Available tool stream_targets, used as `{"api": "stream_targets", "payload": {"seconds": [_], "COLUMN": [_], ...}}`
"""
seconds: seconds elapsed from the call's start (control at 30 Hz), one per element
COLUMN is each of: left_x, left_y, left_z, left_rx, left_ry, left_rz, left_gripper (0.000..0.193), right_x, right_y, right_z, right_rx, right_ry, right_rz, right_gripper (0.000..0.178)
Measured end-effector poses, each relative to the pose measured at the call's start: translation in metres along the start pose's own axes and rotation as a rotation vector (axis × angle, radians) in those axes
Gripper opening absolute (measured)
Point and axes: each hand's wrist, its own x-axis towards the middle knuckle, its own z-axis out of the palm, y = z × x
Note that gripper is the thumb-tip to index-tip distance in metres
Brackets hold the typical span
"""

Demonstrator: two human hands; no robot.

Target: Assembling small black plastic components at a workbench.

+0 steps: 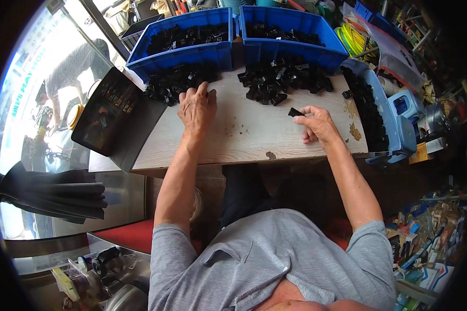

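Your left hand (197, 111) is presented palm down above the table (238, 147), its back facing up, with the forearm rising steeply and leaning slightly inward. Its fingers point away from you, bent at the knuckles, at the near right edge of the left heap (168, 85) of small black parts; whether the fingertips are closed on a part cannot be determined (the back of the hand hides them). Your right hand (319, 124) is held well apart from the left, its forearm angled inward from the right, wrist near the table's front right area. Thumb and forefinger are clamped on one black piece (295, 112), which projects toward your left; the remaining fingers are curled beneath. That piece sits in front of the right heap (283, 80), clear of it. Behind the heaps stand two blue bins (290, 50), each containing further black parts. A light-blue bin (377, 90) with similar contents is noted at the table's right edge, and a tilted tablet (106, 111) at the left.
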Motion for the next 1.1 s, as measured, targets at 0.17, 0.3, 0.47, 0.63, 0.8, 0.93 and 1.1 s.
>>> {"api": "stream_targets", "payload": {"seconds": [0.17, 0.3, 0.47, 0.63, 0.8, 0.93, 1.1], "left_x": [0.0, 0.008, 0.012, 0.0, -0.009, -0.006, -0.007], "left_y": [-0.021, -0.011, -0.015, -0.013, 0.0, -0.004, -0.005], "left_z": [0.017, 0.014, 0.026, 0.033, 0.026, 0.025, 0.03], "left_rx": [0.101, 0.066, 0.108, -0.17, -0.217, -0.234, -0.31], "left_ry": [-0.058, -0.065, -0.071, 0.022, -0.108, -0.108, -0.037], "left_rz": [0.014, -0.008, 0.033, 0.215, 0.242, 0.153, 0.041], "left_gripper": [0.038, 0.033, 0.025, 0.017, 0.008, 0.015, 0.02], "right_x": [0.017, 0.031, 0.042, 0.032, 0.031, 0.037, 0.044], "right_y": [0.005, 0.005, 0.011, -0.002, -0.017, -0.024, -0.028], "right_z": [-0.05, -0.103, -0.122, -0.063, -0.009, 0.016, 0.036], "right_rx": [0.095, 0.204, 0.236, 0.122, -0.02, -0.134, -0.242], "right_ry": [0.228, 0.528, 0.741, 0.355, 0.116, 0.067, 0.111], "right_rz": [-0.039, -0.04, -0.08, -0.082, -0.064, -0.055, -0.085], "right_gripper": [0.043, 0.033, 0.04, 0.048, 0.05, 0.049, 0.045]}}
